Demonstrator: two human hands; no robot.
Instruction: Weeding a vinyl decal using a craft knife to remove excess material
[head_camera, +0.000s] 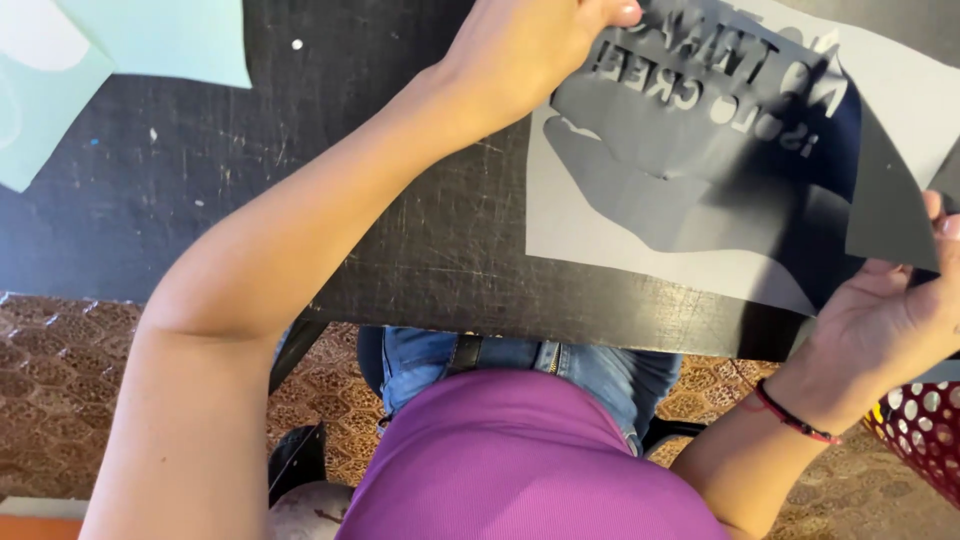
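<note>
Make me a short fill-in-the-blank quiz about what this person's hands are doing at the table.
1. The right hand peels a dark ____ off the grey sheet.
2. The left hand presses that sheet onto the ____ table.
3. The right wrist wears a ____ string bracelet.

Missing words: film; black; red

one sign-like piece in view: a grey vinyl stencil sheet (640, 220) with cut-out lettering along its far edge and a large curved shape cut below, lying on the black table (400, 230) toward the right. dark film layer (880, 200) lifted off its right part, pinched by the right hand (890, 320); far edge pressed down by the left hand (520, 50). plain pale green sheets (120, 50) at the far left corner, unprinted.
</note>
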